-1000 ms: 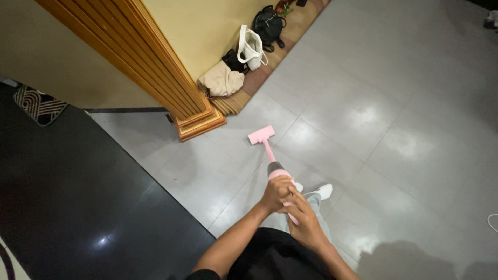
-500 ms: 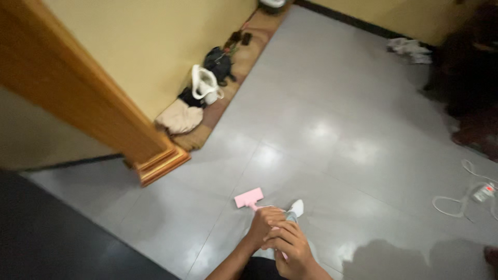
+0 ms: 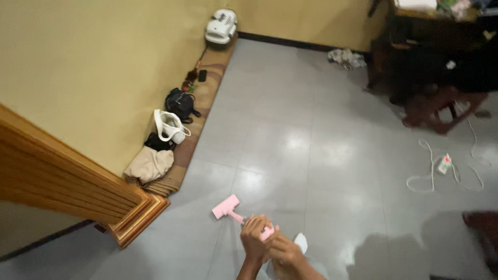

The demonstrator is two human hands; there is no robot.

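Both my hands grip the pink handle of a slim floor cleaner at the bottom centre of the head view. My left hand (image 3: 256, 235) is higher on the handle, and my right hand (image 3: 286, 254) is wrapped just below and behind it. The cleaner's flat pink head (image 3: 225, 207) rests on the grey tiled floor (image 3: 290, 119), ahead and to the left of my hands. A white-socked foot (image 3: 301, 241) shows just right of my hands.
A wooden door frame (image 3: 78, 192) stands at the left. Bags (image 3: 171, 127) and a beige cloth lie on a mat along the yellow wall, with a white carrier (image 3: 220, 26) at its far end. A white power strip (image 3: 444, 164) with its cable lies right, below dark furniture (image 3: 436, 57).
The view has swung up and to the right, showing more of the room. The pink head now sits lower in view and nearer the wooden frame's base. Both hands stay on the handle.
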